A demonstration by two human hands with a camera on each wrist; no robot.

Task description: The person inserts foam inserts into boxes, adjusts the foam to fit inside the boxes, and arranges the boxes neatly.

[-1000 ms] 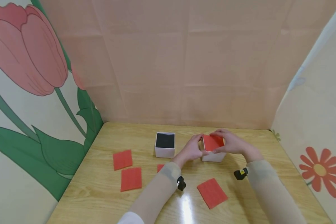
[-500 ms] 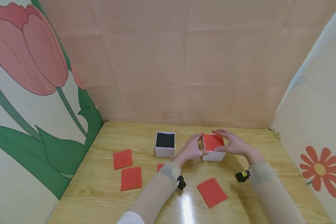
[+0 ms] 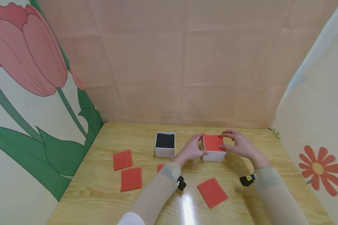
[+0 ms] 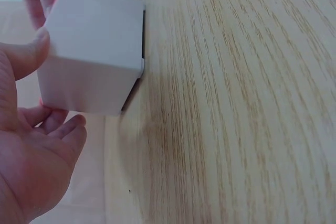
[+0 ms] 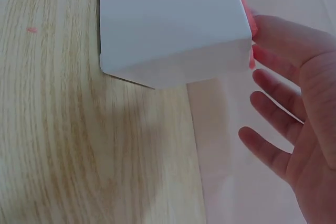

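In the head view, the white box (image 3: 213, 157) stands on the tabletop (image 3: 81, 190), right of the second white box (image 3: 165, 153) with its black insert (image 3: 165, 140), and the red square (image 3: 213, 142) covers its opening. The left hand (image 3: 191, 150) is clamped on the left side of the white box, thumb at the near corner and fingers toward the back; the right hand (image 3: 242, 146) has thumb and forefinger apart, their tips at the right edge of the red square. The step looks to be settling that piece evenly, so the left hand should only steady the box, with no squeeze that would bow the walls. The loose red squares (image 3: 130, 179) lie well apart from the box, nearer the person, and are best kept clear of the forearms. In the left wrist view, the thumb rests by the top edge and the fingers reach round the far side; that opposed hold seems right for stopping the box from sliding under a push. In the right wrist view, a strip of red shows above the rim where the thumb meets it, the other fingers spread free. That raised edge probably deserves most care: ease it down inside the wall with light fingertip pressure, working from corner to corner, since a push in the middle might lift the far side. How deep the red square sits cannot be told.
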